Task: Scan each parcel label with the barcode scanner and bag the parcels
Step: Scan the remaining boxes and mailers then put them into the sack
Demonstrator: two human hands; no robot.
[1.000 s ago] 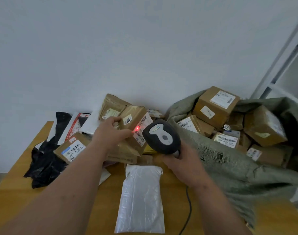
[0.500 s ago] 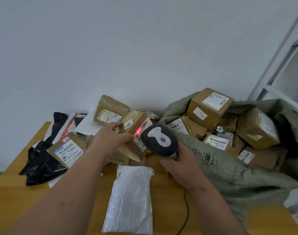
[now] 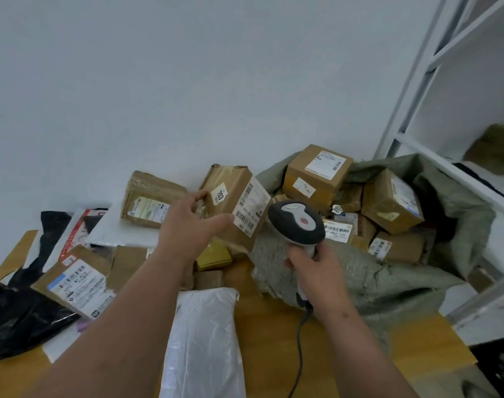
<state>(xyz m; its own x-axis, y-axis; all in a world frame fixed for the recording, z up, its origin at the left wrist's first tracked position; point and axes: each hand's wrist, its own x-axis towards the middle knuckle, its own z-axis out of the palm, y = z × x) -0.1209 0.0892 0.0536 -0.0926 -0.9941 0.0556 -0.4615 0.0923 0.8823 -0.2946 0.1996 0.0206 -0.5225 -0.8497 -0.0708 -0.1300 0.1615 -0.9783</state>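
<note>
1. A brown cardboard parcel wrapped in clear tape [image 3: 230, 202] is gripped by the left hand [image 3: 187, 228], with the thumb under its lower edge and the fingers curled onto its left face; the parcel is held tilted above the table.
2. A white barcode label [image 3: 251, 209] and a small sticker marked "203" [image 3: 219, 193] are seen on the faces turned toward the camera.
3. A dark grey handheld barcode scanner with a light top panel [image 3: 298, 222] is held by its handle in the right hand [image 3: 316, 271], whose fingers are wrapped around it; the scanner head lies just beside the parcel's right edge, near the label.
4. A black cable [image 3: 298, 349] is seen running from the handle down over the wooden table [image 3: 268, 326].
5. A grey-green woven sack [image 3: 388, 282] is seen to the right of both hands, with labelled cardboard boxes piled in its open mouth.
6. A white plastic mailer bag [image 3: 204, 340] lies flat between the forearms; further parcels and black plastic bags [image 3: 18, 311] lie left of the left arm.
</note>
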